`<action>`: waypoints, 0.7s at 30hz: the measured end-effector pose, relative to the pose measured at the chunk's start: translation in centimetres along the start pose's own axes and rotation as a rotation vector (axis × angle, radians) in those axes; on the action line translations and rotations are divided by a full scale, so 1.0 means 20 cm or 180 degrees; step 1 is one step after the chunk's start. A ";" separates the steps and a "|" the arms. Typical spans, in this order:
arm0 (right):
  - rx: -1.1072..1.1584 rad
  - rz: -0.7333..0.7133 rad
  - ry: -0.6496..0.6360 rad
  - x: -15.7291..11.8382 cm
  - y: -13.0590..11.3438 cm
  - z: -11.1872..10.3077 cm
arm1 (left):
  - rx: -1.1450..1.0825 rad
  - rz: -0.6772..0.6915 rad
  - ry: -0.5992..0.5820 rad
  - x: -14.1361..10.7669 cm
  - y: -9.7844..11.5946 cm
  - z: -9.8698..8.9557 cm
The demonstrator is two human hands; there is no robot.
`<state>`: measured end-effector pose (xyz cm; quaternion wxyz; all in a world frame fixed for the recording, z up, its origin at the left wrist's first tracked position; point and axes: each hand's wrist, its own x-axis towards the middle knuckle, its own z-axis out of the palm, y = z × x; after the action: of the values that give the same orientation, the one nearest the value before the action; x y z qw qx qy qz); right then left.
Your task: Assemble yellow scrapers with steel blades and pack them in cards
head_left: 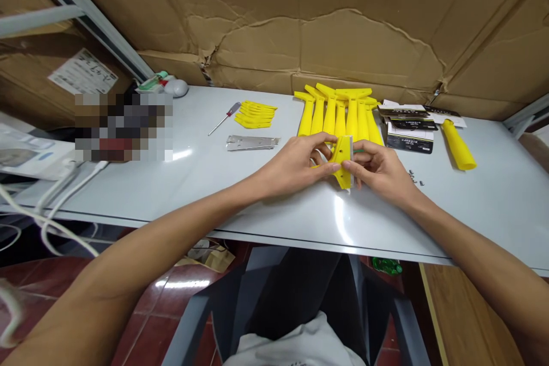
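Observation:
My left hand (302,164) pinches a yellow scraper head (342,155) by its left side, thumb and fingers closed on it. My right hand (378,170) grips the same piece at its right edge, where a strip of metal blade (351,161) shows. Small dark holes dot the yellow face. Behind the hands lies a row of yellow scraper handles (330,111). Left of them are stacked yellow plates (256,115), a screwdriver (225,118) and flat metal blades (252,143). A few small screws (416,178) rest beside my right hand.
Black-and-white printed cards (409,126) and a loose yellow handle (458,146) lie at the right. Cardboard (300,28) stands along the back of the white table (189,194). White cables (64,211) hang over its left edge, near a blurred object (124,126).

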<state>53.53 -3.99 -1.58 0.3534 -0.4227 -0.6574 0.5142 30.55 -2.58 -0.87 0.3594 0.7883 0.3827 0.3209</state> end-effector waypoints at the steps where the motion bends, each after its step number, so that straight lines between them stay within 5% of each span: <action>1: -0.0041 -0.0078 0.0046 -0.01 -0.01 0.01 | -0.0075 -0.0019 0.0004 0.00 0.00 0.00; 13: 0.0141 -0.0360 0.0480 -0.01 -0.06 -0.01 | -0.1081 -0.0273 0.0090 0.02 0.04 -0.03; 21: -0.0075 -0.0488 0.0563 -0.03 -0.09 -0.02 | -0.0984 -0.0057 -0.0028 0.01 0.05 -0.04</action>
<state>53.73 -4.52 0.23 0.4433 -0.4190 -0.6600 0.4385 30.31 -2.54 0.40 0.4810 0.7216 0.3342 0.3693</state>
